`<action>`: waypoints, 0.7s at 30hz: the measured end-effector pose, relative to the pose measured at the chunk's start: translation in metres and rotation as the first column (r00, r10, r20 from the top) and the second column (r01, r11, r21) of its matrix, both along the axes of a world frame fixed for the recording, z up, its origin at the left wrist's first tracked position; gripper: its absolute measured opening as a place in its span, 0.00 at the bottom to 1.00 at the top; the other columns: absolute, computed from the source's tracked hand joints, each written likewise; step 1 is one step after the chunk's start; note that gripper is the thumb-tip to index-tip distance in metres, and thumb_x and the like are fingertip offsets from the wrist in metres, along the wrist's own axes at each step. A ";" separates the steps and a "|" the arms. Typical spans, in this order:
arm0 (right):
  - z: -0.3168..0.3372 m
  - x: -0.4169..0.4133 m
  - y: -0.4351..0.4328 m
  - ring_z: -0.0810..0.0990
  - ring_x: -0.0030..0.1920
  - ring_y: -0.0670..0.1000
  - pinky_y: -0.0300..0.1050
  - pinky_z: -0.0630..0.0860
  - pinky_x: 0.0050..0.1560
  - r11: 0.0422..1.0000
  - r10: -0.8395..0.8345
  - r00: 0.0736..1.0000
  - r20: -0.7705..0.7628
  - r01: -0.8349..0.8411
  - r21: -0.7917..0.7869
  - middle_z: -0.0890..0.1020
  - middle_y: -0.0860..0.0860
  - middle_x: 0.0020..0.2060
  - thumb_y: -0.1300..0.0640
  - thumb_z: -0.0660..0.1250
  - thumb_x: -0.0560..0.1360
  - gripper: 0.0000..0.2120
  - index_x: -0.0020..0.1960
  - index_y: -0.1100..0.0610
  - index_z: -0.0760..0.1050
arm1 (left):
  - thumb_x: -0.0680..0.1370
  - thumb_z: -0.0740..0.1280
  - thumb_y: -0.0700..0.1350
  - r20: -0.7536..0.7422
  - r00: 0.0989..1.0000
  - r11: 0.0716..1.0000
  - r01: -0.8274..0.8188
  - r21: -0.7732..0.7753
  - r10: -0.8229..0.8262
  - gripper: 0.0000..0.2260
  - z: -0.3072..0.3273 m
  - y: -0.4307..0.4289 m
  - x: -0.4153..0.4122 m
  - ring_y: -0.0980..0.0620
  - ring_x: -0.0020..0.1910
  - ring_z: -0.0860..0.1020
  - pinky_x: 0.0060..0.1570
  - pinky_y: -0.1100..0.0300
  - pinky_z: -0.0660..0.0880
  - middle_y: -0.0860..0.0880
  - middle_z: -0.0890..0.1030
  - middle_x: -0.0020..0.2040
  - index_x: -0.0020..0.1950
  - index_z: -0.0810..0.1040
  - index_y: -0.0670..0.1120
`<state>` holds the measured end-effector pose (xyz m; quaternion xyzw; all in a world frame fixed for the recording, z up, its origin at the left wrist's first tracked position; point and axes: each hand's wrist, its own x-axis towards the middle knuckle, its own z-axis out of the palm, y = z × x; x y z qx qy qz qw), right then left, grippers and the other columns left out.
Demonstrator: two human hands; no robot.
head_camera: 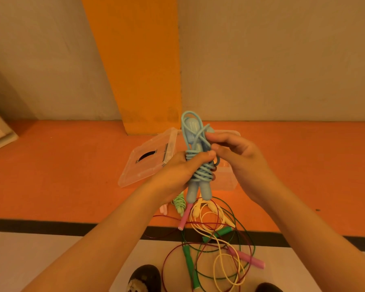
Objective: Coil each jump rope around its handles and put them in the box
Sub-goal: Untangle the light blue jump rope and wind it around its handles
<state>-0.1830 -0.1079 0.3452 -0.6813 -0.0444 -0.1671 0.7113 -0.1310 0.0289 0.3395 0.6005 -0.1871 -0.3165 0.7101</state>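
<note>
Up in front of the person, the blue jump rope [199, 165] is held upright above the orange floor [51, 175], its cord wound many times round the two handles, which lie side by side with their lower ends sticking out below the coil; a loose loop stands above the top. The left hand [177, 171] grips the bundle at its middle, fingers wrapped behind it and thumb laid across the front turns; the right hand [238, 159] meets it from the other side, fingers bent, their tips pinching strands of cord just above the left thumb. Behind the hands stands the clear plastic box [226, 182], open, with its lid [139, 171] lying beside it. Nearer the person lie a coiled light green rope [179, 202], a yellow rope [196, 210], a pink-handled rope [184, 217] and a green-handled rope [188, 261], the last three loose and tangled together.
</note>
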 end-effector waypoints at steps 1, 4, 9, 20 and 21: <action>0.001 0.000 0.000 0.78 0.48 0.37 0.31 0.73 0.50 1.000 0.009 1.000 -0.005 -0.009 0.013 0.82 0.36 0.41 0.69 0.63 0.75 0.13 0.49 0.54 0.79 | 0.78 0.65 0.44 -0.014 1.000 1.000 -0.001 -0.016 0.001 0.04 0.001 0.000 -0.001 0.50 0.40 0.81 0.41 0.59 0.78 0.45 0.81 0.41 0.48 0.78 0.45; 0.002 0.001 -0.001 0.79 0.47 0.41 0.33 0.74 0.47 0.999 0.025 0.999 -0.024 -0.025 0.035 0.83 0.41 0.41 0.68 0.65 0.74 0.11 0.48 0.53 0.79 | 0.73 0.66 0.50 -0.046 0.999 0.998 -0.009 -0.061 0.007 0.08 0.003 0.000 -0.003 0.50 0.37 0.80 0.37 0.60 0.79 0.47 0.82 0.37 0.46 0.78 0.46; 0.010 -0.002 -0.001 0.75 0.43 0.44 0.35 0.73 0.38 0.997 0.068 0.998 -0.014 -0.068 -0.021 0.78 0.52 0.42 0.69 0.64 0.74 0.11 0.51 0.56 0.76 | 0.69 0.63 0.57 -0.052 0.999 0.998 0.014 -0.061 -0.018 0.20 0.004 0.000 -0.003 0.50 0.34 0.80 0.35 0.61 0.77 0.45 0.82 0.38 0.50 0.77 0.43; -0.003 -0.001 0.019 0.75 0.38 0.36 0.30 0.73 0.42 0.991 -0.136 0.991 0.001 0.136 -0.003 0.78 0.35 0.36 0.69 0.62 0.77 0.14 0.55 0.53 0.73 | 0.70 0.66 0.60 0.010 0.999 0.997 -0.051 0.054 0.050 0.23 0.000 -0.006 0.003 0.46 0.45 0.81 0.44 0.53 0.77 0.38 0.82 0.50 0.54 0.80 0.44; -0.004 0.000 0.020 0.75 0.38 0.37 0.31 0.73 0.40 0.989 -0.149 0.989 -0.006 0.149 0.021 0.78 0.37 0.35 0.68 0.63 0.77 0.13 0.54 0.52 0.74 | 0.70 0.65 0.60 0.021 0.999 0.997 -0.047 0.066 0.046 0.23 0.001 -0.006 0.003 0.47 0.42 0.81 0.43 0.54 0.77 0.39 0.83 0.47 0.53 0.80 0.44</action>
